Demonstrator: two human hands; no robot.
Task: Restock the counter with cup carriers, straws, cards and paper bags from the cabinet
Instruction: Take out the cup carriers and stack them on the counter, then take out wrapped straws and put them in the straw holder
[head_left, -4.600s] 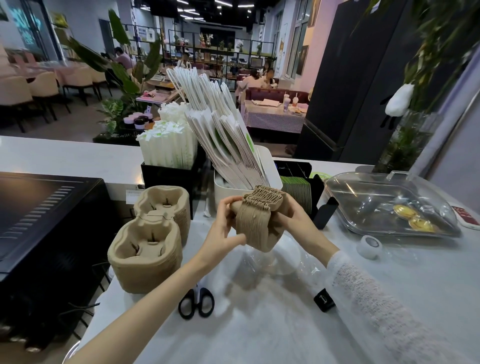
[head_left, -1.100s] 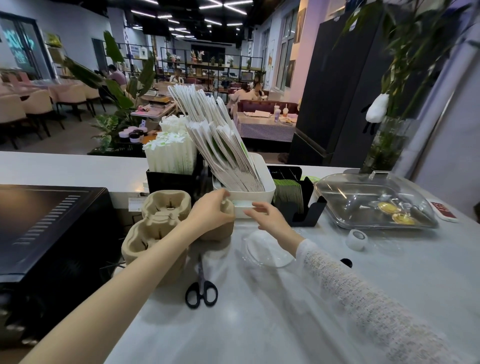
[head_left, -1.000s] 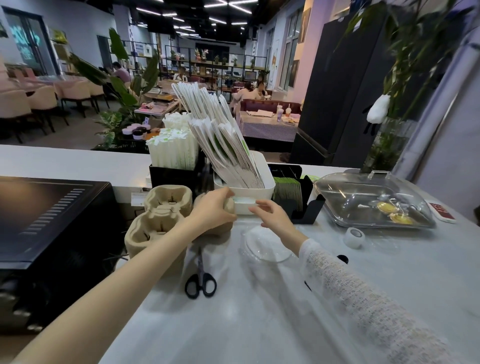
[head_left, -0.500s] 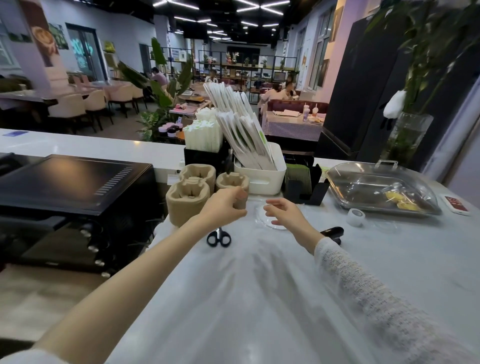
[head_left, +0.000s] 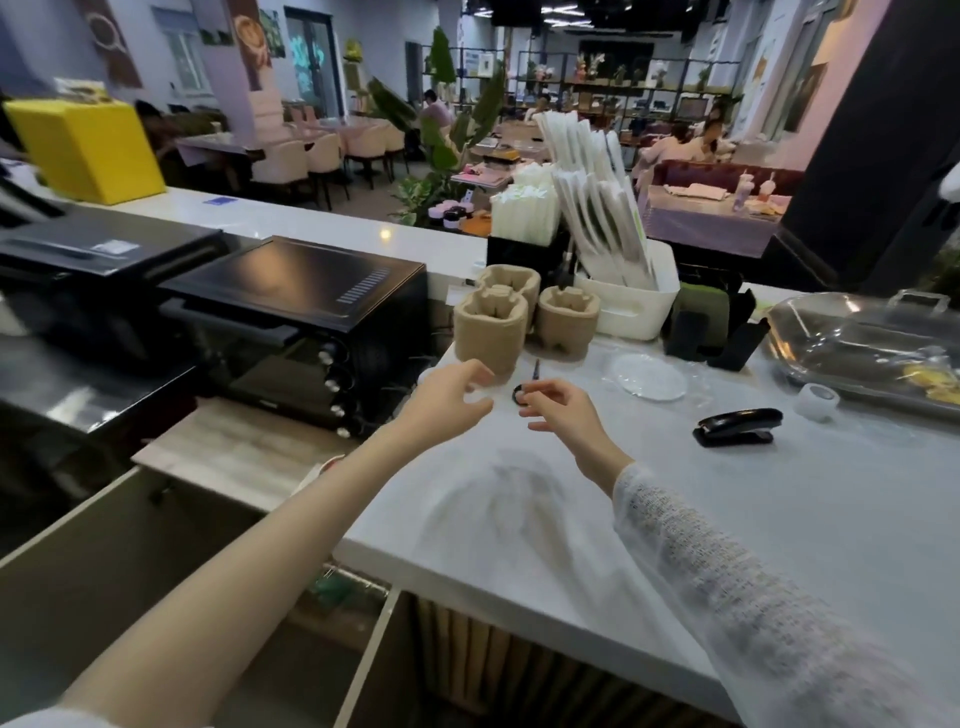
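Brown pulp cup carriers stand in stacks on the white counter (head_left: 779, 499): a double stack (head_left: 493, 322) and a single stack (head_left: 567, 323) to its right. Behind them are white wrapped straws (head_left: 524, 213) in a black holder, paper bags (head_left: 597, 192) in a white bin (head_left: 631, 306), and green cards (head_left: 701, 312) in a black stand. My left hand (head_left: 447, 400) hovers with relaxed fingers in front of the double stack, holding nothing. Just to the right, my right hand (head_left: 561, 410) is loosely curled and empty, above the scissors (head_left: 524, 389).
A black oven (head_left: 311, 312) sits left of the counter, with a yellow box (head_left: 88, 150) farther back. A black stapler (head_left: 735, 426), tape roll (head_left: 818, 400), clear plastic lid (head_left: 649, 376) and a covered glass tray (head_left: 862, 343) lie to the right. An open drawer (head_left: 182, 597) is below left.
My left hand has let go of the single carrier stack, which now stands beside the double stack. Both hands have pulled back toward me and the view has swung left.
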